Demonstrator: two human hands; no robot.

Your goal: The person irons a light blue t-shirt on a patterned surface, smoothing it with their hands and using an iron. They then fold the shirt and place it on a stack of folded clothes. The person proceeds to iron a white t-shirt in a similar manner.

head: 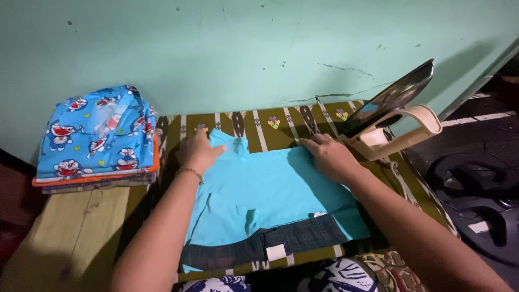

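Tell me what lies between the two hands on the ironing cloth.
In the head view, only the turquoise garment lies between the left hand and the right hand; both hands rest flat on its upper edge, with nothing else between them.

left hand (pixel 198 152): lying flat, fingers spread, on the far left corner of the turquoise garment (pixel 270 189); a thin bracelet is showing at the wrist
right hand (pixel 330 157): pressing palm-down on the garment's far right edge
garment: lying spread over a patterned olive cloth (pixel 270 127); a dark checked fabric (pixel 259 246) is lying along its near edge
iron (pixel 392 116): standing upright on its heel, just beside the right hand
folded clothes (pixel 97 140): sitting stacked at the left on the tabletop (pixel 70 227)
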